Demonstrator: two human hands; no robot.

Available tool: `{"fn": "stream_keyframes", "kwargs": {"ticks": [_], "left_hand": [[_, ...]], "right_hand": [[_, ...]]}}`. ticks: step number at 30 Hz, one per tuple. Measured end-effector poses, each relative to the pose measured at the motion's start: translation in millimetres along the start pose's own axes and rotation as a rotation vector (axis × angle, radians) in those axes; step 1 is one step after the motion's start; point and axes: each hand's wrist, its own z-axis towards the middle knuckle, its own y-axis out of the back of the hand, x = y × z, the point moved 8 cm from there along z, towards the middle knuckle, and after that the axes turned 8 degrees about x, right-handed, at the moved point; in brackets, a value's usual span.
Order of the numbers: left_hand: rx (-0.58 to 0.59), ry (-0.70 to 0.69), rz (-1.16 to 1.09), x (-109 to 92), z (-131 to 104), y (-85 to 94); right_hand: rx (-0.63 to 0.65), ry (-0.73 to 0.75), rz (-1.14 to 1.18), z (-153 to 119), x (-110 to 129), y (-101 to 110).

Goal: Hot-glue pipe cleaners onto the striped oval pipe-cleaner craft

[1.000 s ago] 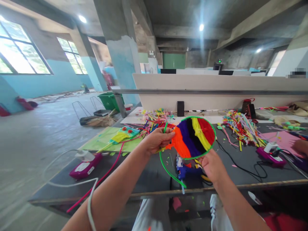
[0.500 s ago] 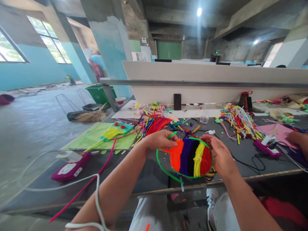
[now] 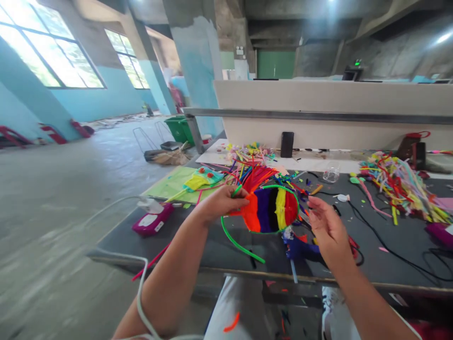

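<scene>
My left hand [image 3: 226, 203] pinches the orange end of a striped oval craft piece [image 3: 264, 210], with stripes of orange, purple, black, yellow and red. A green pipe cleaner [image 3: 237, 243] runs around its edge, and a loose length curves down below my left hand. My right hand [image 3: 329, 226] is to the right of the red end, apart from it, with fingers bent and nothing visible between them. Below and left of that hand lies a blue hot glue gun [image 3: 304, 249], partly hidden by the hand.
A red bundle of pipe cleaners [image 3: 260, 174] lies behind the craft piece. At the left are a green sheet [image 3: 164, 182] with a yellow and blue craft, and a purple power box [image 3: 152, 222]. A phone [image 3: 287, 144] leans at the back; a coloured pile [image 3: 399, 184] lies right.
My right hand has let go of the red end and moved off to the right. The view has turned left, and the glue gun now shows beside the craft piece.
</scene>
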Motion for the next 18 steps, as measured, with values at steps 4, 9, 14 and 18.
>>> {"fn": "stream_keyframes", "kwargs": {"ticks": [4,9,14,18], "left_hand": [[0.067,0.02,0.03,13.6,-9.0,-4.7],[0.159,0.032,0.195,-6.2,-22.9,-9.9],[0.209,0.07,0.426,-52.4,-46.4,5.4],[0.175,0.047,0.543,-64.6,-51.1,3.0]], "right_hand": [[0.036,0.168,-0.18,1.7,16.6,-20.7],[0.118,0.207,-0.234,3.9,24.3,-42.7],[0.182,0.233,-0.255,-0.5,31.7,-52.4],[0.207,0.261,-0.268,-3.5,31.8,-57.2]]}}
